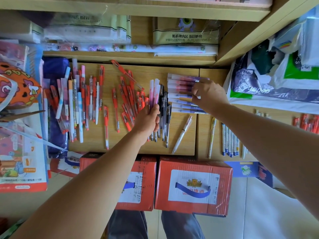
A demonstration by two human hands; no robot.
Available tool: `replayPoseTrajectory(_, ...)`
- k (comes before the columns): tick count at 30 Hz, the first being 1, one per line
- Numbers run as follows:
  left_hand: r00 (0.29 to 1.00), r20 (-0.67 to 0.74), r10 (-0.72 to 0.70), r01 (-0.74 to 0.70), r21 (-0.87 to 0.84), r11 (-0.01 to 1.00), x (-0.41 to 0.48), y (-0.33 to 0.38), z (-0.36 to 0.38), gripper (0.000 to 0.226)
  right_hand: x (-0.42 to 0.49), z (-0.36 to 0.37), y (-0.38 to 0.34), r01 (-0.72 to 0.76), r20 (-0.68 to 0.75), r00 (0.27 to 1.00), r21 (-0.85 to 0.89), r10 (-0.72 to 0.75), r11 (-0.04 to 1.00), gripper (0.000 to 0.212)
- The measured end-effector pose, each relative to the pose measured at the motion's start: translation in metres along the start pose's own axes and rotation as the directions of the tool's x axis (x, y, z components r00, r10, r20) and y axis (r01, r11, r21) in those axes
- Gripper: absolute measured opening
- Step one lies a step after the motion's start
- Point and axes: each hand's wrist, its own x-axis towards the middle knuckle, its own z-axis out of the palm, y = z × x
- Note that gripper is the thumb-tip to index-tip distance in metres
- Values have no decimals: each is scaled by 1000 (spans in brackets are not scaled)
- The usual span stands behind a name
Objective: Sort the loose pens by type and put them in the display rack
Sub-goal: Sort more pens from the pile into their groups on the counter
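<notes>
Loose pens lie spread over a wooden shelf [181, 144]. My left hand [148, 119] is shut on a small bunch of pink-and-white capped pens [154, 91], held upright above a row of black pens [164, 118]. My right hand [208, 94] rests its fingers on a stacked row of pink and purple pens [181, 91] lying sideways; it pinches the end of one of them. Red pens [127, 99] are scattered in the middle. A mixed pile of red, white and pink pens [77, 104] lies at the left.
A single white pen [183, 134] and a yellow one [212, 137] lie near the front. Blue-tipped white pens [230, 140] are lined up at right, more red pens [307, 121] beyond. Two red cartons [193, 185] stand below. Plastic bags [276, 75] crowd the right; packaged stationery [20, 152] fills the left.
</notes>
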Motion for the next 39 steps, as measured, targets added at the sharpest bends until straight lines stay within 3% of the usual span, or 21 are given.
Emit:
replayPoseTrajectory(8, 1000, -20, 10, -11, -22, 1000, -4, 0, 3, 25, -10, 5, 1, 9, 77, 997, -26, -7, 1000, 16)
replayPoseTrajectory(15, 1000, -29, 2, -3, -28, 1000, -6, -8, 4, 26, -15, 6, -3, 10, 56, 998, -2, -10, 1000, 14)
replayPoseTrajectory(24, 999, -27, -19, 18, -31, 999, -4, -11, 6, 26, -28, 9, -4, 49, 180, 983, -29, -43, 998, 16)
replayPoseTrajectory(27, 1000, -19, -7, 6, -11, 1000, -4, -10, 8, 27, -28, 14, 1, 19, 174, 985, 21, -22, 1000, 16)
replayPoseTrajectory(29, 1000, -12, 8, -8, 10, 1000, -4, -10, 9, 28, -28, 16, 3, -29, 107, 994, 154, 13, 988, 12)
replayPoseTrajectory(32, 999, 33, 19, -19, 16, 1000, -4, -8, 13, 26, -25, 11, -8, -137, 80, 990, 455, 113, 880, 13)
replayPoseTrajectory(34, 995, 96, 21, -26, 48, 998, -6, -6, 18, 24, -23, 4, -22, -306, 287, 947, 683, 141, 663, 22)
replayPoseTrajectory(36, 981, 191, 29, -51, 110, 993, -9, -3, 25, 22, -23, 0, -32, -466, 502, 863, 758, 47, 456, 21)
replayPoseTrajectory(39, 950, 311, 16, -80, 194, 978, -15, 3, 36, 21, -27, 3, -35, -525, 574, 816, 784, -67, 331, 10)
